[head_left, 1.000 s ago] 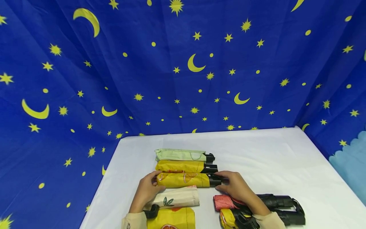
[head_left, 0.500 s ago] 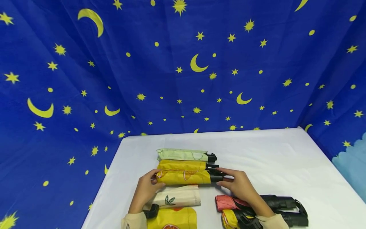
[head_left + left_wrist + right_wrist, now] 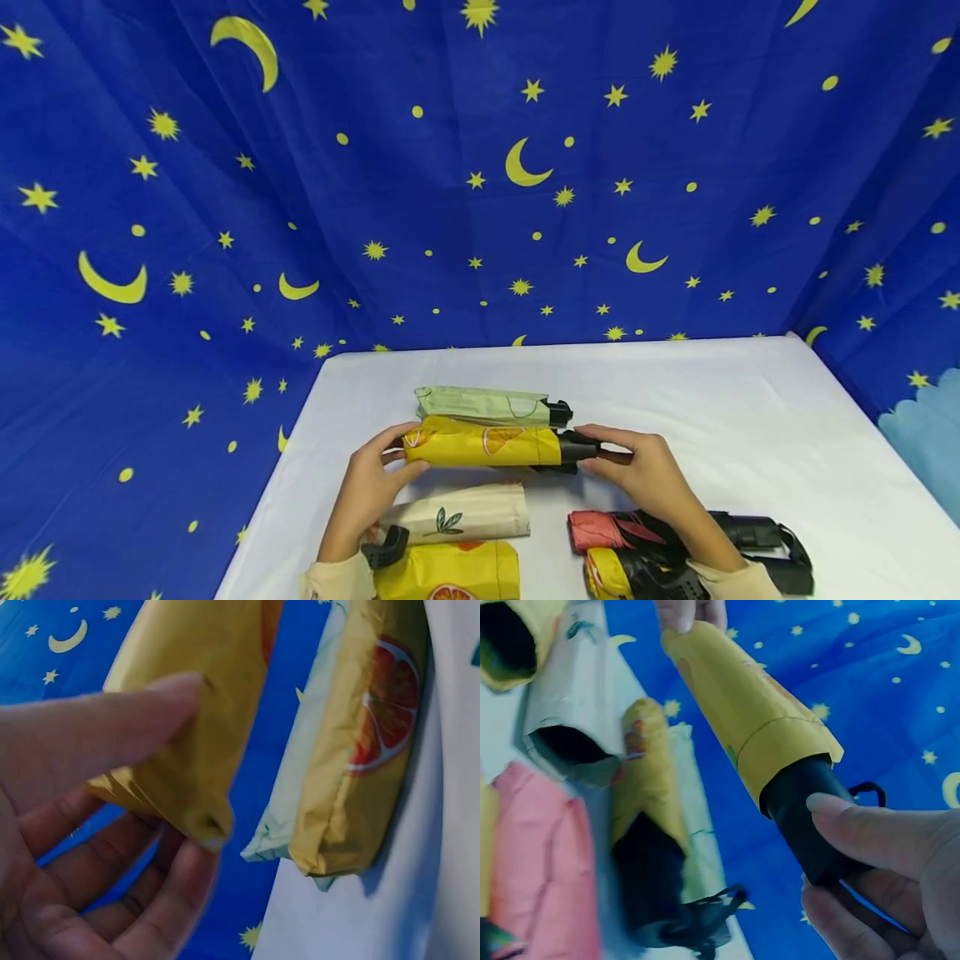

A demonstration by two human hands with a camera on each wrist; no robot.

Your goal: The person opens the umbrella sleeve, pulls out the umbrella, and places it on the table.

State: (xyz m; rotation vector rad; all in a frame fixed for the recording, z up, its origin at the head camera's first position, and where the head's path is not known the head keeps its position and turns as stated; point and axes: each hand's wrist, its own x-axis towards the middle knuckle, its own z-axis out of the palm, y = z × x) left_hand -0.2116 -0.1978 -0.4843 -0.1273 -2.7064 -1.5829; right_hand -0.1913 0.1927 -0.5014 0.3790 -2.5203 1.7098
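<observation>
A folded umbrella in a yellow sleeve with orange slices (image 3: 476, 446) hangs level above the table, held between both hands. My left hand (image 3: 371, 479) pinches the sleeve's closed end, thumb on the near side. At the other end my right hand (image 3: 648, 475) grips the black handle (image 3: 806, 806) between thumb and fingers. Below lies a second yellow-sleeved umbrella (image 3: 649, 769), mostly hidden in the head view. Just behind it is a pale green-sleeved umbrella (image 3: 480, 406) with a black handle.
Nearer the person lie a cream sleeve with a leaf print (image 3: 480, 510) and another yellow sleeve (image 3: 450, 571), both with dark open ends. Under the right forearm are a red folded umbrella (image 3: 595, 531) and a yellow one (image 3: 602, 573), with black handles. A starry blue curtain (image 3: 465, 217) surrounds the white table (image 3: 712, 417).
Both hands have raised the yellow-sleeved umbrella from its place in the row and now hold it overlapping the second yellow one in the head view. The other umbrellas lie as before.
</observation>
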